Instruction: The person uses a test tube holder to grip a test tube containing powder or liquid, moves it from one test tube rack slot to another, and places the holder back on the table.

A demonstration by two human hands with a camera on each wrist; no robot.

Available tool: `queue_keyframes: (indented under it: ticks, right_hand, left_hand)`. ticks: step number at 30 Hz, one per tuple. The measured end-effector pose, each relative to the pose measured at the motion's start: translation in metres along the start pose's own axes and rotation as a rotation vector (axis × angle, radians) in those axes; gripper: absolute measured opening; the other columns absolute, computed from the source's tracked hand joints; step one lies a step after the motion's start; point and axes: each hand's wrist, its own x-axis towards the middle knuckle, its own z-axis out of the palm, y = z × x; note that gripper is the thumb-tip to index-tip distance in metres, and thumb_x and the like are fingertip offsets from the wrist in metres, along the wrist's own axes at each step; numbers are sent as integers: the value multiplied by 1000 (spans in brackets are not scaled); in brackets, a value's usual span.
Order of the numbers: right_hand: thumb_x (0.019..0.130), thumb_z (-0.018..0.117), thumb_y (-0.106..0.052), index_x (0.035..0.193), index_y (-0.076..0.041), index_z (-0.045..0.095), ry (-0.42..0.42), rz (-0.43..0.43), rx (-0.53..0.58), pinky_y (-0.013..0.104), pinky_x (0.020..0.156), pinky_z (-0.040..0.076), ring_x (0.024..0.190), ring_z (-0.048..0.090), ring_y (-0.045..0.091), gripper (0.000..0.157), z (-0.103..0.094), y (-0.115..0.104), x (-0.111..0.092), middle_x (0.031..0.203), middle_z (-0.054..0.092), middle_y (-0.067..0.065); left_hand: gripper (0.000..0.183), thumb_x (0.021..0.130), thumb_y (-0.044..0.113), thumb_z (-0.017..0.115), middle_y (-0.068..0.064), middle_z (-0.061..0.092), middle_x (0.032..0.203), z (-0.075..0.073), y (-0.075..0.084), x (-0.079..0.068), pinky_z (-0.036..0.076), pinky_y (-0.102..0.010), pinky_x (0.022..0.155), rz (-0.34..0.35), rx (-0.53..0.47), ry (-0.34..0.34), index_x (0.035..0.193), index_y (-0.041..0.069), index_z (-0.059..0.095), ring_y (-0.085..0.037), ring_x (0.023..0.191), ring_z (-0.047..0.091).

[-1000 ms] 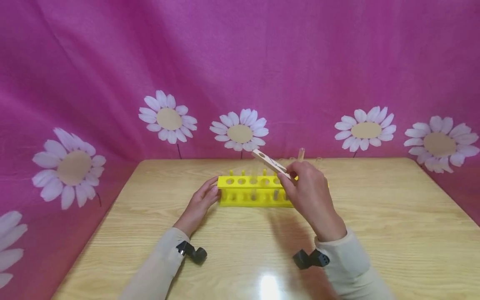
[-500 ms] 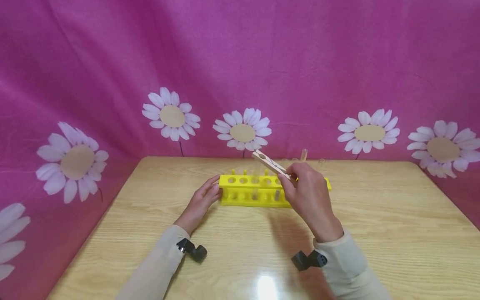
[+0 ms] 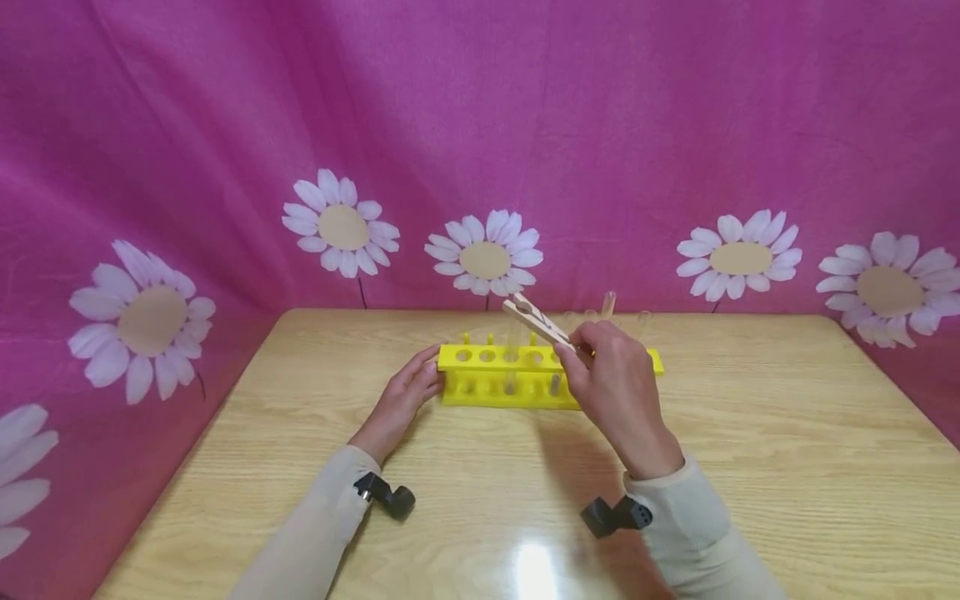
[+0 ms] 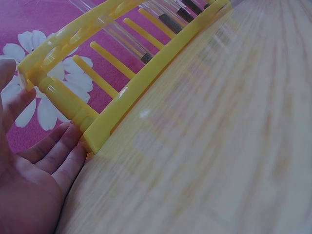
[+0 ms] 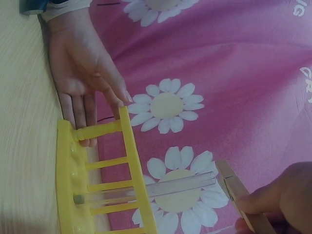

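Observation:
My right hand pinches the handle end of a wooden clothespin, tilted up to the left over a yellow test tube rack. In the head view the clothespin's tips are parted. They are close to the top of a clear test tube that stands upright in the rack with something dark at its bottom. My left hand holds the rack's left end, thumb and forefinger at the top corner. In the left wrist view its other fingers lie along the end post and base.
Several more clear tubes stand toward the rack's right side, partly hidden by my right hand. In the left wrist view dark contents show in the tubes. The wooden table meets a magenta cloth printed with white daisies.
The clothespin's tips have spread apart a little. Both hands and the rack keep nearly the same places, while the head view shifts slightly.

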Motion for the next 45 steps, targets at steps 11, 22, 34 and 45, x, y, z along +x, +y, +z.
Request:
queue_keyframes:
  ticks: [11, 22, 34, 45]
  right_hand:
    - [86, 74, -15, 83, -2, 69, 14, -12, 18, 30, 49, 37, 57, 45, 22, 14, 0, 0, 4, 68, 54, 6]
    - [87, 73, -16, 87, -4, 69, -44, 50, 23, 29, 48, 41, 58, 47, 21, 13, 3, 0, -5, 71, 55, 5]
    - [86, 74, -17, 85, -4, 69, -6, 10, 12, 29, 48, 39, 57, 46, 21, 15, 2, -4, 3, 70, 54, 5]
    - [87, 73, -17, 86, -4, 69, -15, 40, 11, 29, 49, 40, 57, 46, 21, 14, 2, -1, -1, 71, 55, 6]
  left_hand:
    - [62, 98, 53, 44, -8, 43, 146, -3, 3, 6, 40, -35, 109, -3, 5, 1, 150, 20, 35, -25, 127, 50]
    - [62, 99, 51, 44, -7, 43, 146, 2, -2, -3, 41, -37, 109, -31, -4, 5, 150, 18, 34, -26, 126, 51]
    - [59, 101, 47, 44, -13, 44, 145, -2, 5, 2, 40, -37, 109, 19, -11, 1, 150, 17, 34, -29, 127, 50]
    - [57, 101, 46, 43, -12, 43, 146, 1, 2, 0, 39, -35, 110, -4, -16, 0, 150, 17, 34, -28, 128, 49]
